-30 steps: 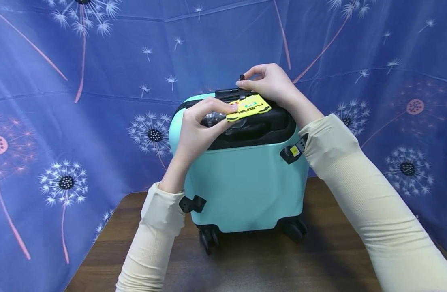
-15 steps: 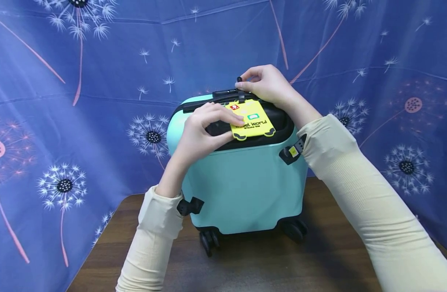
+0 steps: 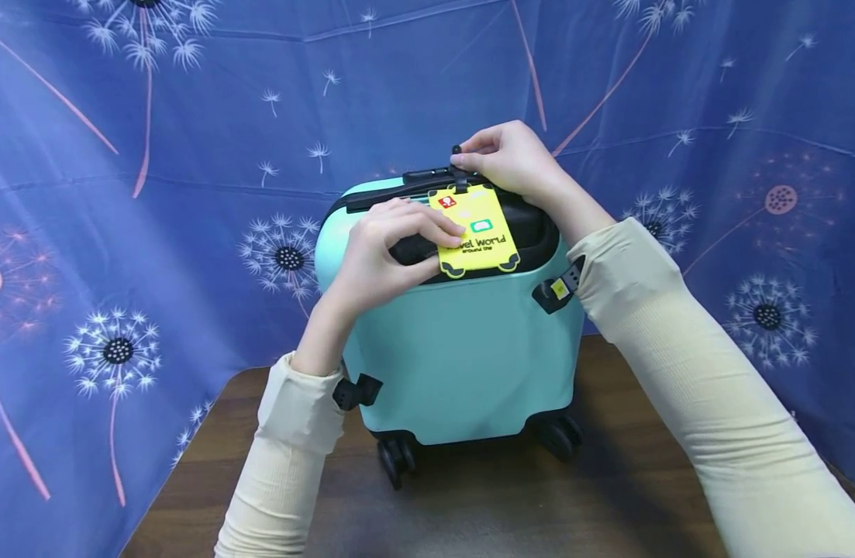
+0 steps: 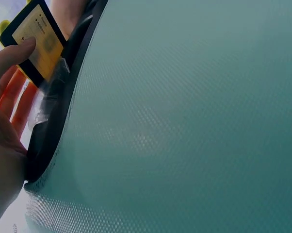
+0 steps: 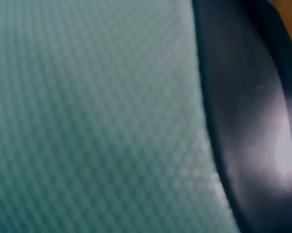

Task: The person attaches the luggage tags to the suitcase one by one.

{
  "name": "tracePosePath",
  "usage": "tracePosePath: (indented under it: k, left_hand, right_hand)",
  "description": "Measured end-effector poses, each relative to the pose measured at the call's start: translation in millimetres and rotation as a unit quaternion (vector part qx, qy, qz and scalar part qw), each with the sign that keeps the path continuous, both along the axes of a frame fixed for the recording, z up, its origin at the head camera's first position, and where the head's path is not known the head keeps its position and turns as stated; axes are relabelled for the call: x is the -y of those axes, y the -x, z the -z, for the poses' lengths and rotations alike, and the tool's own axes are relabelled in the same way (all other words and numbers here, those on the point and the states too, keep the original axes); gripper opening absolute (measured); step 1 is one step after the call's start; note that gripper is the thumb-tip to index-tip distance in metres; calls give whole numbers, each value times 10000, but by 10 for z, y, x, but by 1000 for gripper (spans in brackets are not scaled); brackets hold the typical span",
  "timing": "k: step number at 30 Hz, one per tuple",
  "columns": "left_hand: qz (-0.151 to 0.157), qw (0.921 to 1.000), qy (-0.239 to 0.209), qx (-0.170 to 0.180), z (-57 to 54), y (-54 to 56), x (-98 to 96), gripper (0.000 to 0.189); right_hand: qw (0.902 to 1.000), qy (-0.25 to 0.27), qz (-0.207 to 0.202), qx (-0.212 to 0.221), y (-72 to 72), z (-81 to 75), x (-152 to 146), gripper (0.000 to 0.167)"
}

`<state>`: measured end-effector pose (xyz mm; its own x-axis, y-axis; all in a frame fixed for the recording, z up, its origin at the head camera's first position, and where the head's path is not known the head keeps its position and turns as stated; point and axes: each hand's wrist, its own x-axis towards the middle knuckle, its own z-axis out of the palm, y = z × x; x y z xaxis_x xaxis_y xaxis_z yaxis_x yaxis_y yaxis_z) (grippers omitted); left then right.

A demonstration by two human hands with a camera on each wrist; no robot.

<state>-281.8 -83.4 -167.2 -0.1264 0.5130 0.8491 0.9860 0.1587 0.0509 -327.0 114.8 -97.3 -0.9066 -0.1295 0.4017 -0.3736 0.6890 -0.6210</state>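
A mint-green suitcase with a black top panel stands upright on its wheels. At its top hangs a yellow luggage tag with printed words and a black strap. My left hand pinches the tag's left edge between thumb and fingers. In the left wrist view the thumb lies on the back of the luggage tag, which has a black-framed window. My right hand pinches the strap's upper end between thumb and forefinger. Only the suitcase's textured side and black trim show in the right wrist view.
The suitcase's black wheels rest on a dark brown wooden table. A blue curtain with dandelion prints hangs close behind and to both sides. Clear plastic wrap lies along the black top part.
My left hand has tilted the luggage tag down from nearly flat, so its printed face now points toward the head camera. My right hand keeps its pinch on the strap.
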Motion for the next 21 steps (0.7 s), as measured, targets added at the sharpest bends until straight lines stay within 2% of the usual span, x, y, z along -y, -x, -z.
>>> tracePosePath:
  k: [8,13,17,21]
  left_hand:
    - [11,9999,-45,155,7,14,12,15]
    - [-49,10000,-39,46,24,-2,34,15]
    - [-54,10000,-36,-19,33,6,24,16]
    - [-13,10000,-26,84,23,40,-5,17]
  right_hand:
    - [9999,-48,23,-132,-6,4,16,38]
    - [9999,-88,26,-107,-32,13,40,39]
    - [9993,-230,93,-266,-38,17,25,41]
    - [9979,-275,261,-523,-30,29,-1,41]
